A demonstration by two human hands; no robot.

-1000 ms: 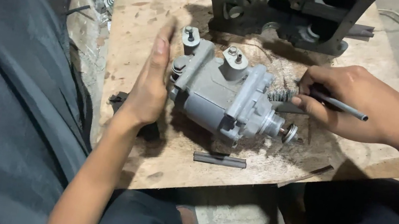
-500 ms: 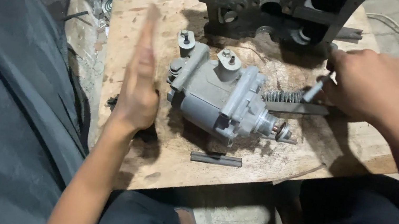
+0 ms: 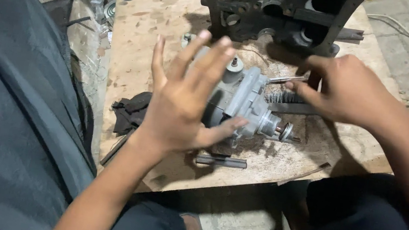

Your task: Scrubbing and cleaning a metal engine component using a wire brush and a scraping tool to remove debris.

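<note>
Two bare hands over a plywood board (image 3: 148, 24). Left hand (image 3: 179, 100), centre frame: fingers spread wide, palm open over a grey cast-metal pump body (image 3: 247, 102), holding nothing. Right hand (image 3: 348, 88), upper right: fingers curled loosely near a thin metal rod (image 3: 284, 79) and coil spring (image 3: 279, 96); grip cannot be told. Dark engine block (image 3: 276, 6) top centre. Short flat metal bar (image 3: 220, 161) lower centre; black rag (image 3: 131, 111) left.

grey pump body (image 3: 243, 102): 1 | dark engine block (image 3: 276, 6): 1 | coil spring (image 3: 279, 97): 1 | flat metal bar (image 3: 221, 161): 1 | black rag (image 3: 131, 111): 1 | wooden board (image 3: 148, 18): 1 | bare hands: 2, left hand (image 3: 185, 101), right hand (image 3: 348, 88)
</note>
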